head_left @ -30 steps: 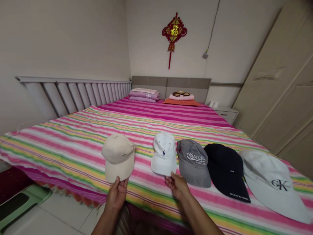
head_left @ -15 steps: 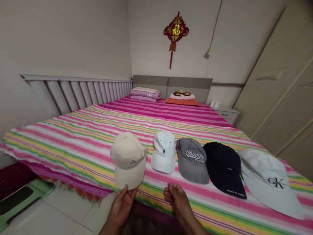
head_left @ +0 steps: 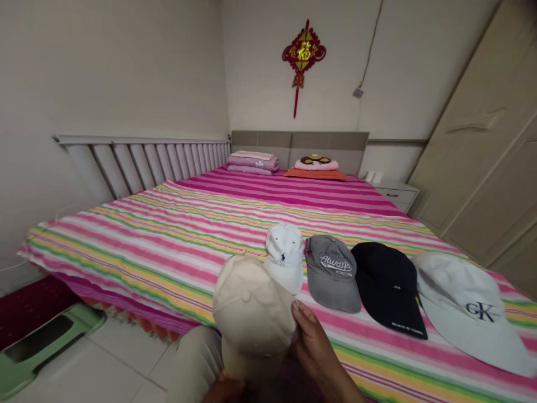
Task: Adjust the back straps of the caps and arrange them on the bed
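A beige baseball cap (head_left: 251, 305) is held up in front of me, crown upward and brim toward me, tilted, covering part of the white cap's left side. My right hand (head_left: 312, 338) grips its right edge, thumb on the outside. Low in the picture, my left hand (head_left: 226, 387) is at the brim; most of its fingers are hidden under the cap. To the right, caps lie in a row on the bed: a small white cap (head_left: 285, 254), a grey cap (head_left: 333, 274) lettered "Always", a black cap (head_left: 386, 285) and a large white cap (head_left: 465, 308) with "CK" letters.
A striped sheet (head_left: 168, 235) covers the bed. Folded bedding (head_left: 254, 162) and a pink pillow (head_left: 316, 163) lie by the headboard (head_left: 260, 141). A green stool (head_left: 54, 341) stands at left, a nightstand (head_left: 396, 196) at right. My knee (head_left: 195, 358) is against the bed edge.
The beige cap has come off the bed toward me and turned, its front logo no longer showing. My right hand, formerly beside it, has taken hold of its edge. The left hand has moved lower.
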`<state>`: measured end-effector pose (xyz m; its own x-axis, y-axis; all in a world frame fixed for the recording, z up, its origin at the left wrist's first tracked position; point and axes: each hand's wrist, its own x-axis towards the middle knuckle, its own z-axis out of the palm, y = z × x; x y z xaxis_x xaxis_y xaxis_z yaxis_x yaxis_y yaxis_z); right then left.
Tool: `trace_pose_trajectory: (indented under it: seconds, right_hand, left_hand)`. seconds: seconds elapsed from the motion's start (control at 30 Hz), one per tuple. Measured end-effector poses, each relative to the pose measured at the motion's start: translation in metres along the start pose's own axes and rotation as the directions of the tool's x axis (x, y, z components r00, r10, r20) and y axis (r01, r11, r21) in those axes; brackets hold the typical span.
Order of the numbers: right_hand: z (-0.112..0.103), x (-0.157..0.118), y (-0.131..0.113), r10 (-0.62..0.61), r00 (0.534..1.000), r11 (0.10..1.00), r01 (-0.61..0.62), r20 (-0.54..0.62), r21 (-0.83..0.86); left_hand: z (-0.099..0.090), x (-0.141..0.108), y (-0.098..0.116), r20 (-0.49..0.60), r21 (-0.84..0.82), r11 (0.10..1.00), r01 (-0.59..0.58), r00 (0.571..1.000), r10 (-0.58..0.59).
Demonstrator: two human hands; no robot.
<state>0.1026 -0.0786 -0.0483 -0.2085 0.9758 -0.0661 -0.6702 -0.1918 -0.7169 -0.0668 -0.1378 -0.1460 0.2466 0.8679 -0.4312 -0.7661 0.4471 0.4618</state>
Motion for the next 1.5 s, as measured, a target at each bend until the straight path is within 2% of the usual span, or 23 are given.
trace_pose_trajectory:
  seconds: [0.13,0.27,0.43,0.5,0.63,0.67,0.8,0.87,1.03,1.2,1.37,1.5]
  right_hand:
    - [-0.019,-0.016,-0.004,-0.017,0.991,0.997,0.026,-0.135,0.066]
    - [-0.038,-0.034,-0.006,0.005,0.975,0.994,0.019,-0.222,0.107]
    - [-0.044,-0.052,-0.010,0.039,0.987,0.992,-0.019,-0.153,0.125]
    - [-0.046,-0.055,-0.011,0.029,0.990,0.992,-0.011,-0.138,0.126]
    - [-0.054,-0.056,-0.018,-0.023,0.991,0.993,0.038,-0.133,0.114]
    - [-0.057,-0.057,-0.020,-0.028,0.992,0.994,0.041,-0.123,0.102]
    - [-0.065,-0.065,-0.025,0.020,0.999,0.999,-0.019,-0.029,0.033]
    - [-0.067,-0.069,-0.026,0.075,0.997,0.997,-0.075,0.030,0.000]
    - [-0.067,-0.074,-0.030,0.120,0.984,0.992,-0.123,0.129,0.013]
    - [-0.068,-0.074,-0.045,0.058,0.992,0.996,-0.066,0.114,0.067]
    - [-0.061,-0.078,-0.060,0.001,0.995,0.999,-0.005,0.097,0.040]
    - [-0.057,-0.080,-0.062,-0.022,0.996,0.999,0.025,0.084,-0.033]
  left_hand:
    - [-0.004,0.005,0.021,0.136,0.052,0.999,0.015,0.990,-0.022]
    - [0.008,0.017,0.044,0.143,0.066,0.997,-0.030,0.989,0.020]
    - [0.041,0.022,0.052,0.083,0.151,0.988,0.009,0.996,-0.022]
    - [0.052,0.022,0.053,0.114,0.140,0.990,0.019,0.993,-0.035]
    - [0.069,0.028,0.058,0.234,0.087,0.987,0.136,0.960,-0.153]
    - [0.073,0.029,0.058,0.248,0.076,0.990,0.119,0.959,-0.134]
    - [0.089,0.030,0.053,0.274,0.074,0.993,-0.097,0.959,0.073]
    - [0.095,0.031,0.047,0.301,0.107,0.985,-0.136,0.949,0.099]
    - [0.105,0.034,0.037,0.343,0.226,0.970,-0.091,0.939,0.008]
    - [0.116,0.034,0.037,0.355,0.346,0.935,-0.081,0.933,-0.051]
    - [0.124,0.030,0.041,0.352,0.440,0.895,-0.074,0.931,-0.097]
    - [0.133,0.027,0.050,0.415,0.536,0.837,-0.110,0.898,-0.148]
